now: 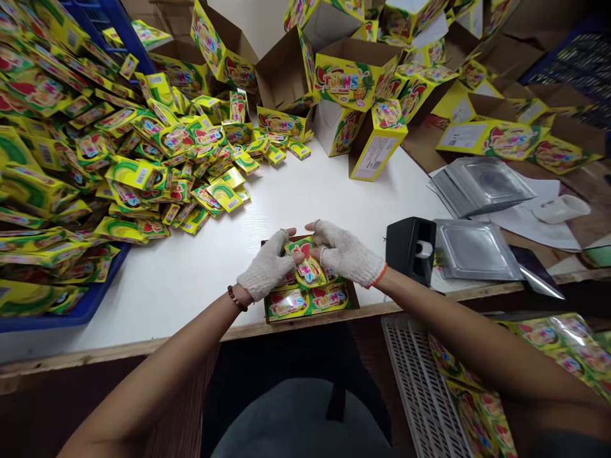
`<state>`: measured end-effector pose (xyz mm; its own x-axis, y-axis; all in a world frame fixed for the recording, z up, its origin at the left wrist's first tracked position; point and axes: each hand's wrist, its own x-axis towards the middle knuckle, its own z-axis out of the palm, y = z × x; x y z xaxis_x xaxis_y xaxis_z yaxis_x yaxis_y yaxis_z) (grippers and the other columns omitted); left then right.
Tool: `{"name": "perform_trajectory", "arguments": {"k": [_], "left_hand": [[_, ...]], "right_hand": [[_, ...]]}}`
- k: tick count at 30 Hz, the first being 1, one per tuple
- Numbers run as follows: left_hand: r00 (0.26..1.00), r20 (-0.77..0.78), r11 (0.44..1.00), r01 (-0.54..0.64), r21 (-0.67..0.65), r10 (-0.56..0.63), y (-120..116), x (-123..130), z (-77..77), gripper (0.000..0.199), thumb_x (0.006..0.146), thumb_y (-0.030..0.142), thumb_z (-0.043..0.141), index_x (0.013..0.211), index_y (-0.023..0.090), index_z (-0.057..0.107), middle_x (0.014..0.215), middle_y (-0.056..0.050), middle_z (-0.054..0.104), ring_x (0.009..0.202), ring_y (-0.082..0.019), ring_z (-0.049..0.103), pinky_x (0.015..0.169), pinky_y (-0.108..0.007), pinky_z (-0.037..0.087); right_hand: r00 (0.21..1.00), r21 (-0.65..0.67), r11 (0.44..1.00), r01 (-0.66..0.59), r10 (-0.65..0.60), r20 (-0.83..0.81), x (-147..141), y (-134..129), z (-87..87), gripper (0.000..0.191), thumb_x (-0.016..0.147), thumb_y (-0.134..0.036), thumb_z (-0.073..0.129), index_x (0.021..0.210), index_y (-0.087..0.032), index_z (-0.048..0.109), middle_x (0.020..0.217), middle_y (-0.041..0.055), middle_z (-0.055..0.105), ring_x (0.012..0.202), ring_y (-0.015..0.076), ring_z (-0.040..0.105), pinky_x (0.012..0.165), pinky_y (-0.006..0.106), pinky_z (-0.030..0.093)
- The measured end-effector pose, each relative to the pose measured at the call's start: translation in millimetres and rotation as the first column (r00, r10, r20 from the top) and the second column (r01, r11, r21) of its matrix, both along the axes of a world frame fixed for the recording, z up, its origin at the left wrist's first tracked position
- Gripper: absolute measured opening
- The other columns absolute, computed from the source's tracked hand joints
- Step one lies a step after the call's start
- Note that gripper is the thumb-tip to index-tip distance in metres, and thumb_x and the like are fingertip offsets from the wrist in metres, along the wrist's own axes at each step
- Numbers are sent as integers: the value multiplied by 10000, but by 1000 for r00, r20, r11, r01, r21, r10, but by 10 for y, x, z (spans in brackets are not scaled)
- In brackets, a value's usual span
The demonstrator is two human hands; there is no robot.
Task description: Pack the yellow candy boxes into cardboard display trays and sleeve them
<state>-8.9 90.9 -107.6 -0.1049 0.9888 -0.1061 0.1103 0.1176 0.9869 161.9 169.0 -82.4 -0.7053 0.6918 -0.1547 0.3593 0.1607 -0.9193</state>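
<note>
Both hands wear white knit gloves with bare fingertips. Between them is a small yellow-green packet (308,266) with a fruit print, tilted over an open display box (354,298) at the table's front edge. My left hand (271,264) grips the packet's left side with thumb and fingers. On its other side my right hand (347,253) pinches the same packet. Inside the box, similar packets (329,298) lie flat in a row nearest my body; the gloves partly hide those further back.
A heap of packets (176,140) covers the left, over a blue crate (107,286). Open display boxes (356,73) stand at the back. Right of my hands are a black tape dispenser (405,245) and clear plastic trays (477,248). A white basket (422,388) sits below, right.
</note>
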Motion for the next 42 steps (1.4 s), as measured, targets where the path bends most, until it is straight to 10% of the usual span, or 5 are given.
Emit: {"name": "perform_trajectory", "arguments": {"k": [13,26,32,37,42], "left_hand": [[739,-564,926,-233,297,368,143,-493,-111,242,846,300,568,1055,184,607,1047,-91,613,896,-211,611,766,-375,547],[254,-939,944,-293,155,233,978,-1594,-309,671,655,237,803,1247,115,512,1330,-206,484,1268,-422,406,1075,-656,303],[422,-798,900,-271,341,430,790,-1146,-169,913,661,513,814,1371,113,400,1326,-181,481,1278,-356,449,1106,-574,380],[804,-512,830,42,557,304,310,-301,-27,1081,714,478,785,1544,226,141,1454,-158,375,1289,-303,493,1053,-475,496],[818,-551,854,161,495,165,-33,-27,-19,1144,734,410,780,1578,279,19,1544,-177,286,1357,-340,442,1033,-498,520]], "right_hand": [[499,196,719,-667,236,834,-64,176,143,338,868,-114,514,1155,-152,690,1123,185,691,980,311,664,769,370,470],[517,288,704,-649,130,846,-73,-93,-136,327,831,-45,553,1112,-165,669,1082,152,640,950,253,618,743,326,456],[888,-79,968,-237,249,388,-141,208,-102,186,928,-166,453,934,-160,639,859,77,646,718,174,593,678,318,497],[964,-636,756,-157,-22,-265,-251,224,64,285,997,-449,435,1082,-190,519,879,55,646,717,145,601,676,296,557],[954,-307,941,-140,45,-297,-101,287,112,234,906,-347,578,1080,-192,557,931,33,648,807,154,601,737,291,538]]}}
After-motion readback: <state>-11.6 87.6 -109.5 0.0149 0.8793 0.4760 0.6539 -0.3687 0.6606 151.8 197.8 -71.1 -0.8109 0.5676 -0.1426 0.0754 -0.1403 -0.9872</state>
